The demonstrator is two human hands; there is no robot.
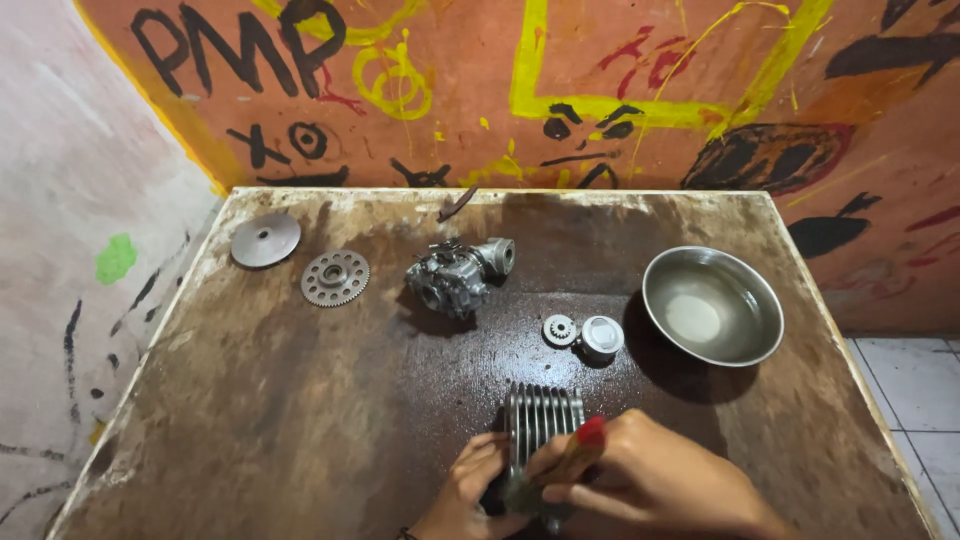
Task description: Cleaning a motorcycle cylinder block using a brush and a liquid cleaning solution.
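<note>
Finned cylinder [543, 420]: grey metal, ribbed, at the near edge of the stained table [300, 400], well apart from the other parts. Left hand [470, 490] closed around its lower left side, steadying it. Right hand [640, 475] closed on a red-handled brush [580, 450], bristle end against the fins. Carburettor [455, 272] at centre; toothed gear [335, 277] and plain disc [265, 239] at far left; small gear [559, 329] touching a round cap [601, 336]; steel bowl [712, 305] at right, holding a little clear liquid. Handling note: judged best to work the bristles along the grooves, not across them, with the cylinder pinned firmly.
</note>
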